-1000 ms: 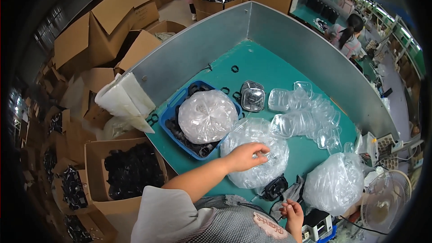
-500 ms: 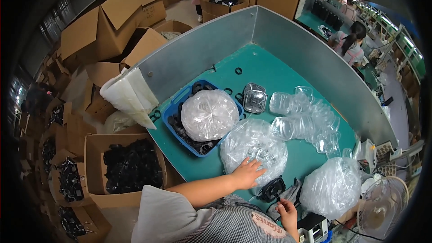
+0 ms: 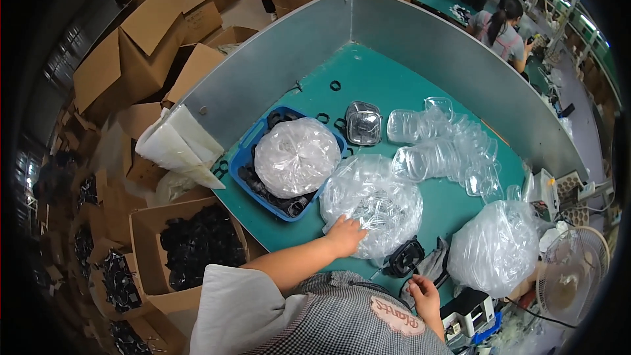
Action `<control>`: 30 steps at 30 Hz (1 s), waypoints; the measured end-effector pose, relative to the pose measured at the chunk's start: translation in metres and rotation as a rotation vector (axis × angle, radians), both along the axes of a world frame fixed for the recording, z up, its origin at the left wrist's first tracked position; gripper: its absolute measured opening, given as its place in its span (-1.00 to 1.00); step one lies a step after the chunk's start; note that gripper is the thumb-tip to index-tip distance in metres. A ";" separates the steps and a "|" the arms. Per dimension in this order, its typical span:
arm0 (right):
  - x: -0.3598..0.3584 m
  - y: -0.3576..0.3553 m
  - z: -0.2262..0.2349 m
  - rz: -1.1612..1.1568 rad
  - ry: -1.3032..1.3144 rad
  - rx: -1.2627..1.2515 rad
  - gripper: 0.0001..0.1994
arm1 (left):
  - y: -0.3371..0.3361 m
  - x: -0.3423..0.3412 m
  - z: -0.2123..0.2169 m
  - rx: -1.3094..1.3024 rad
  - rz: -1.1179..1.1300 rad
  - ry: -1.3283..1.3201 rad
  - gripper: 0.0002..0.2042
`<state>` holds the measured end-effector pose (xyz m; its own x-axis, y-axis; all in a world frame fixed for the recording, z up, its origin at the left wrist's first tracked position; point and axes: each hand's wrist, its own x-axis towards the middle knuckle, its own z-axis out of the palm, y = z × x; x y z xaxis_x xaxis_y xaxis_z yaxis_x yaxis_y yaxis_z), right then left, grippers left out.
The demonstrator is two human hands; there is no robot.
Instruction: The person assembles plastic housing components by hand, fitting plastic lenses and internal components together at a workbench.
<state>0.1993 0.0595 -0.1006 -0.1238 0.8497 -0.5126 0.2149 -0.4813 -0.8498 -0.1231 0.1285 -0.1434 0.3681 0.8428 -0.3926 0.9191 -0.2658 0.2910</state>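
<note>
My left hand [image 3: 346, 237] rests on the near left side of a clear plastic bag [image 3: 384, 200] of shiny, thin pieces, its fingers stretched out and apart. Just right of that bag lies a black plastic part [image 3: 403, 260] with a rounded frame. Below it, my right hand [image 3: 424, 294] is closed, thumb and fingertips pinched at a thin dark strip that seems to run from the part. A grey cloth [image 3: 434, 264] lies beside the part, partly behind my right hand.
A blue basket [image 3: 268, 210] of black parts carries another full bag [image 3: 297, 158]. Clear plastic trays [image 3: 440, 151] lie beyond, with a stacked few [image 3: 363, 123] beside them. A third bag [image 3: 493, 246] and a fan [image 3: 575, 269] stand right. Grey panels [image 3: 282, 52] wall the table.
My left hand has slid left across the bag toward its near left side. My right hand stays by the black part. The whole view has shifted slightly.
</note>
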 end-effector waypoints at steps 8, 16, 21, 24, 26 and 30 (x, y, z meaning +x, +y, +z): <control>-0.003 0.000 0.000 0.081 -0.186 0.157 -0.70 | 0.006 -0.001 -0.026 0.189 0.021 -0.027 -0.69; 0.003 -0.012 -0.007 -0.051 -0.088 0.026 -0.63 | 0.018 -0.023 -0.027 0.324 -0.030 -0.120 -0.80; 0.010 -0.013 -0.016 -0.047 -0.108 -0.004 -0.63 | 0.015 -0.015 -0.013 0.191 0.057 0.015 -0.74; 0.012 -0.009 -0.025 -0.057 -0.123 0.004 -0.63 | 0.012 0.001 0.003 0.197 0.064 -0.025 -0.68; 0.009 -0.003 -0.027 -0.082 -0.143 -0.012 -0.62 | 0.008 0.013 0.010 0.264 0.059 -0.094 -0.64; -0.005 0.015 -0.041 0.124 -0.541 0.290 -0.57 | 0.000 0.037 0.016 0.371 -0.016 -0.310 -0.63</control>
